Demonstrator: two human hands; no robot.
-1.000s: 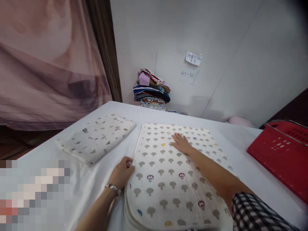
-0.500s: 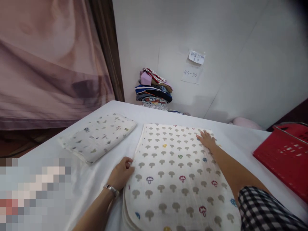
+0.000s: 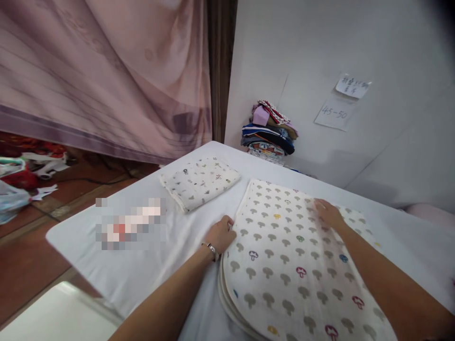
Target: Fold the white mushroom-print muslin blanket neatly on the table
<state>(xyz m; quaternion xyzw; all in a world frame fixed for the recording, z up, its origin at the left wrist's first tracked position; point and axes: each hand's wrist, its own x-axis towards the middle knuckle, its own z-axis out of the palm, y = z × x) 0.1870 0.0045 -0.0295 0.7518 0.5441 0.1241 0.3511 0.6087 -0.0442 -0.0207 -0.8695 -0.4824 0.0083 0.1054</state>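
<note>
I had the right hand (image 3: 327, 214) spread flat on the mushroom-print cloth (image 3: 284, 270) near the desk's (image 3: 192, 232) far edge, left hand (image 3: 221, 234) at its left side, grip unclear; too much right-hand drag could've rucked it.

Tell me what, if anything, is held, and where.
The left hand touches the left edge of the mushroom-print cloth; whether it grips cannot be told. The right hand lies on top, no grip visible.

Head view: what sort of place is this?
Possibly a small laundry or textile workroom, perhaps in a home: mushroom-print cloth on a white-covered table, a stack of fabrics by the wall, and handwritten paper signs on it.
</note>
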